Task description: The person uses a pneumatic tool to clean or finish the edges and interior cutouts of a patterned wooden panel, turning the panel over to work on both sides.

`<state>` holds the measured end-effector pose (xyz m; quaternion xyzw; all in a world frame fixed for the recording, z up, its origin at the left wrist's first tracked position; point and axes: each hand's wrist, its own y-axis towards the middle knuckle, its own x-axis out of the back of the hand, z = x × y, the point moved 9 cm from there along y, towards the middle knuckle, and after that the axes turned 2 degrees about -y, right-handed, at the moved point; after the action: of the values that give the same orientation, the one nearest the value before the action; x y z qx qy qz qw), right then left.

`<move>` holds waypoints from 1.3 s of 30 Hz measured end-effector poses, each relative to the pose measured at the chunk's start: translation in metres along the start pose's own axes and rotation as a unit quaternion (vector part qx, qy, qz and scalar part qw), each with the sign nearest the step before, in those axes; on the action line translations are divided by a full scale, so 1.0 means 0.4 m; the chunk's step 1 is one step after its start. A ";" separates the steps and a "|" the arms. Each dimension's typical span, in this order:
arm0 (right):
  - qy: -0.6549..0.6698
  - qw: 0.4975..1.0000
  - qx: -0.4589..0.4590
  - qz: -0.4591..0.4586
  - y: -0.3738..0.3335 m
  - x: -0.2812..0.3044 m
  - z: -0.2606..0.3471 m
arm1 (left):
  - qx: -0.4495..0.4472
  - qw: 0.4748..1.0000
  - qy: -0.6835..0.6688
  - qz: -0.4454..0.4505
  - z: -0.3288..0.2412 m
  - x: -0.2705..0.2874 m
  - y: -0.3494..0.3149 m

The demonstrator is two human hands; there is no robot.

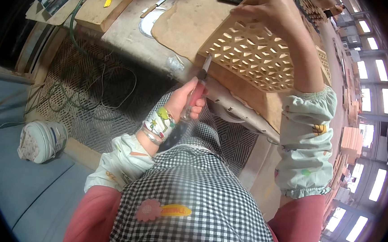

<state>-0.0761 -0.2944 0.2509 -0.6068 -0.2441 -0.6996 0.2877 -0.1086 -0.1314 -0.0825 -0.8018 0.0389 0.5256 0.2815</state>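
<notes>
Holding the lattice panel (257,53) tilted on the bench (128,31), right hand (273,9) gripping its top edge, left hand (188,100) fisted round a knife (203,72) at its lower edge. Slip and those thin ribs probably snap.

You get bright daylight from the blown-out windows (379,71) at the right, a softly lit tabletop (128,31), dark vignetted corners, strong fisheye bending and a slightly blurred apron (188,197).

My left hand (187,99) has open air below the bench edge; ahead, the tilted pale wooden lattice panel (257,53) blocks me, gripped on top by my right hand (267,9).
</notes>
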 end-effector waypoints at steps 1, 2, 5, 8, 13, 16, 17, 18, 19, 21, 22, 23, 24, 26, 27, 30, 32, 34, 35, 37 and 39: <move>-0.006 1.000 0.012 -0.015 0.001 -0.003 -0.007 | 0.000 1.000 0.005 -0.002 -0.004 -0.002 0.003; -0.010 0.999 0.027 -0.030 0.005 -0.013 -0.018 | 0.003 1.000 0.025 -0.014 -0.004 0.002 -0.008; 0.112 0.992 0.020 -0.058 -0.002 -0.029 -0.110 | 0.001 0.996 0.077 -0.046 0.009 0.044 -0.064; 0.285 0.952 -0.078 -0.079 -0.111 0.052 -0.219 | -0.026 0.994 0.102 0.003 0.019 0.114 -0.142; 0.304 0.903 0.009 -0.303 -0.371 0.211 -0.361 | -0.029 0.983 0.180 -0.033 0.046 0.150 -0.218; 0.356 0.862 0.000 -0.361 -0.505 0.171 -0.406 | -0.032 0.978 0.199 -0.049 0.036 0.124 -0.222; 0.370 0.847 -0.010 -0.380 -0.538 0.152 -0.416 | -0.038 0.976 0.207 -0.062 0.033 0.127 -0.222; 0.384 0.832 -0.020 -0.399 -0.566 0.131 -0.433 | -0.043 0.970 0.227 -0.070 0.031 0.137 -0.221; 0.391 0.827 -0.022 -0.403 -0.589 0.114 -0.446 | -0.048 0.965 0.247 -0.078 0.031 0.148 -0.216; 0.402 0.817 -0.022 -0.414 -0.630 0.089 -0.474 | -0.060 0.951 0.283 -0.105 0.024 0.154 -0.221; 0.402 0.816 -0.036 -0.413 -0.650 0.082 -0.495 | -0.065 0.944 0.302 -0.113 0.020 0.149 -0.219; 0.403 0.816 -0.048 -0.412 -0.668 0.074 -0.515 | -0.071 0.937 0.321 -0.121 0.016 0.146 -0.219; 0.404 0.815 -0.060 -0.411 -0.685 0.068 -0.529 | -0.077 0.929 0.339 -0.129 0.012 0.141 -0.219; 0.407 0.817 -0.064 -0.403 -0.710 0.056 -0.537 | -0.082 0.920 0.347 -0.164 0.010 0.130 -0.230; 0.398 0.822 -0.070 -0.402 -0.723 0.052 -0.544 | -0.081 0.912 0.363 -0.171 0.009 0.128 -0.232; 0.307 0.865 -0.058 -0.392 -0.736 0.079 -0.486 | -0.096 0.897 0.392 -0.180 0.007 0.129 -0.238; 0.197 0.902 -0.033 -0.384 -0.730 0.110 -0.428 | -0.111 0.891 0.405 -0.174 -0.001 0.113 -0.247; 0.022 0.936 -0.056 -0.346 -0.700 0.121 -0.377 | -0.119 0.870 0.439 -0.188 -0.009 0.091 -0.280; 0.023 0.941 -0.097 -0.322 -0.680 0.106 -0.345 | -0.120 0.860 0.456 -0.194 -0.014 0.072 -0.298; -0.035 0.944 -0.171 -0.279 -0.657 0.080 -0.293 | -0.179 0.826 0.511 -0.159 -0.033 -0.001 -0.323; -0.113 0.935 -0.153 -0.299 -0.666 0.070 -0.282 | -0.223 0.810 0.526 -0.127 -0.051 -0.102 -0.352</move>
<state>-0.3449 -0.1849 0.2643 -0.6179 -0.3348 -0.7088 -0.0603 -0.0596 -0.0330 0.0166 -0.9944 -0.0392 -0.0231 0.0950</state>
